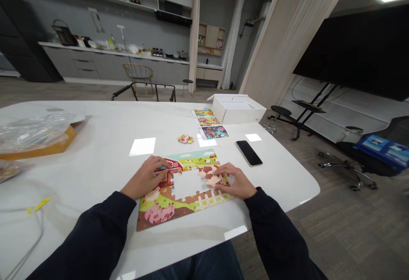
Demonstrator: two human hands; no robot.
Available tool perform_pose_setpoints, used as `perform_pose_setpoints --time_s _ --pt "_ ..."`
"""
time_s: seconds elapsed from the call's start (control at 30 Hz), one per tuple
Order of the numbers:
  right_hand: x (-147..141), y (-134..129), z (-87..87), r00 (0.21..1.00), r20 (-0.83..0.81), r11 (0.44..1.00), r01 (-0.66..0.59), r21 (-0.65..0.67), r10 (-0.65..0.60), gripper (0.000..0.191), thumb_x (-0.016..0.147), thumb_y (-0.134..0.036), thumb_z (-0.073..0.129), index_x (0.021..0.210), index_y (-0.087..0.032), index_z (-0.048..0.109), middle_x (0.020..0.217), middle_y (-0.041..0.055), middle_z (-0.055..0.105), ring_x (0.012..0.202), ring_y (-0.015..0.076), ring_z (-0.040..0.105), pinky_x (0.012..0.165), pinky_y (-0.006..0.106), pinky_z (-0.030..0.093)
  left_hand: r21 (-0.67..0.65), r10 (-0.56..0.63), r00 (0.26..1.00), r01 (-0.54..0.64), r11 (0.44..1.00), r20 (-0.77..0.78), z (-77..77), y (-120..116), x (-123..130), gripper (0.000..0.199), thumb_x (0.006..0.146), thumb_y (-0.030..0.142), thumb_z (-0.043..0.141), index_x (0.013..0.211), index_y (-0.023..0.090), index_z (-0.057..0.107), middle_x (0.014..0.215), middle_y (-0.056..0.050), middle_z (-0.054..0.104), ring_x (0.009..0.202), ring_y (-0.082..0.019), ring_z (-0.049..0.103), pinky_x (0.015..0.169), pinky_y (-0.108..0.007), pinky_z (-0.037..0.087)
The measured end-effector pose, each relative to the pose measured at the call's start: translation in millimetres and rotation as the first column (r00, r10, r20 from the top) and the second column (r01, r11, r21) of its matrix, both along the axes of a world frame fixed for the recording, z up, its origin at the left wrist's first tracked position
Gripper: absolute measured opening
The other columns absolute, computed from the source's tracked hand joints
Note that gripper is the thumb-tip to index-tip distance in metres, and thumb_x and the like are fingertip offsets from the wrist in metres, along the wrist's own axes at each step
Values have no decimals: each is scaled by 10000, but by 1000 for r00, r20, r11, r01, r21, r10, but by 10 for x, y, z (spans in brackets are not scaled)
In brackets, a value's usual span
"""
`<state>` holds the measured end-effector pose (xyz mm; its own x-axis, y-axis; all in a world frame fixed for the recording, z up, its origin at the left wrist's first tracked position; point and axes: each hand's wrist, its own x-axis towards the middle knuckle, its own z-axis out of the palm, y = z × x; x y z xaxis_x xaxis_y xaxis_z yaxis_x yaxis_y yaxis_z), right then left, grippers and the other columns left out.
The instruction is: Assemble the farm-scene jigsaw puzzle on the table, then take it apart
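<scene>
A children's farm jigsaw puzzle [159, 214] lies on the white table [96, 114], with a bare white gap [187, 185] in its middle. My left hand [145, 177] grips a red barn puzzle piece [168, 171] at the gap's left side. My right hand [231, 181] has its fingertips on a brown-spotted cow puzzle piece [209, 176] at the gap's right side. The fingers partly hide both pieces. A small loose puzzle piece [185, 139] lies farther up the table, beyond my hands.
A black smartphone [249, 153] lies right of the puzzle. Printed picture cards [207, 124] and an open white box [238, 109] sit at the far edge. A clear plastic bag [32, 133] lies on cardboard at the left. Chairs stand beyond the table.
</scene>
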<state>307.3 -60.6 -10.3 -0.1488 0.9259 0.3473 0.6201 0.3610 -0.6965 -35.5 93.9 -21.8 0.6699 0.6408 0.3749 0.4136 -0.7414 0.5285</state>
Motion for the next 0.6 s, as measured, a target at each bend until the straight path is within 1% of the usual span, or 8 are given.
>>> perform_pose_setpoints --time_s 0.07,0.17,0.3,0.43,0.6 --pt "-25 8 2 999 17 999 -37 -14 38 361 767 -303 872 1116 -291 780 1084 78 731 1089 274 642 969 455 549 -2 -1 1000 1 1000 1 -5 4 -3 226 966 318 521 999 239 730 1080 -74 710 1081 -268 601 985 -451 519" --pt "-42 18 -12 997 50 998 -53 -29 54 331 786 -263 848 1111 -302 794 1097 79 719 1085 275 636 968 468 555 -3 -5 1000 5 1000 -9 -13 10 -10 218 962 294 521 1022 243 724 1102 -72 704 1096 -268 595 993 -448 509" --pt "-43 23 -54 996 50 997 -74 -35 76 324 786 -225 838 1099 -303 800 1107 74 720 1096 276 628 984 478 548 -8 0 1000 0 1000 -7 -12 8 -5 212 962 304 523 1014 243 720 1093 -68 705 1094 -268 597 991 -445 509" --pt "-42 28 -91 996 48 997 -75 -34 77 324 791 -228 833 1104 -304 800 1110 75 722 1094 275 631 990 480 549 -8 7 1000 -7 1000 12 -5 -1 4 212 961 320 533 1001 240 725 1082 -69 708 1084 -267 605 981 -442 518" --pt "-41 37 -109 994 60 995 -88 -36 90 327 813 -243 817 1132 -312 795 1144 75 714 1113 275 626 1009 487 543 3 1 1000 -1 1000 15 -4 -2 -1 210 953 302 539 1008 245 735 1083 -66 712 1080 -264 610 982 -439 522"
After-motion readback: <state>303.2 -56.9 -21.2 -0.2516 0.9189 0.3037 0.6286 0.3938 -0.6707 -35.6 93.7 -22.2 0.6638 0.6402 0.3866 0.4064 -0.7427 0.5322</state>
